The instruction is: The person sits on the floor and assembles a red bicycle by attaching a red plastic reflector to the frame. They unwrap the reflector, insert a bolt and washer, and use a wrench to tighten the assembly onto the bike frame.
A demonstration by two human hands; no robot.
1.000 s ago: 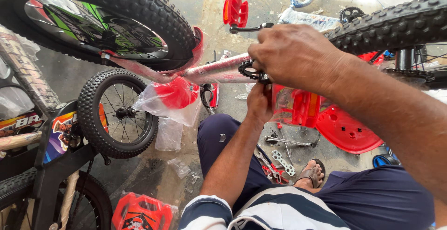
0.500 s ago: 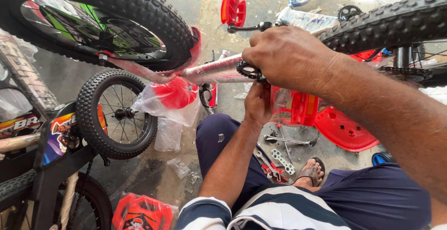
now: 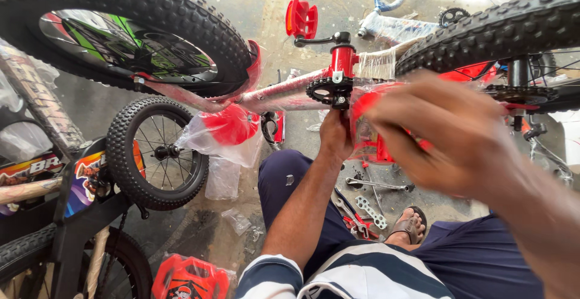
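A grey concrete floor [image 3: 284, 27] lies below, scattered with a flat spanner [image 3: 377, 184], a perforated metal plate [image 3: 370, 212], scraps of clear plastic and a red moulded part [image 3: 190, 279] at the bottom edge. An upturned small red bicycle frame [image 3: 284, 95], partly wrapped in plastic film, spans the view between two knobbly black tyres, with a red pedal [image 3: 301, 18] on its crank pointing up. The left hand [image 3: 336, 134] reaches up from below, fingers curled closed against the underside of the bottom bracket, just under the black chainring [image 3: 329, 87]. The right hand [image 3: 450, 133] hangs blurred in the foreground, just right of the chainring, its fingers loosely bent and spread, gripping nothing visible; whether its fingertips touch the frame cannot be told. A clear plastic bag [image 3: 220, 134] holding a red part hangs from the frame, left of the left fingers. A small training wheel [image 3: 158, 152] sits further left.
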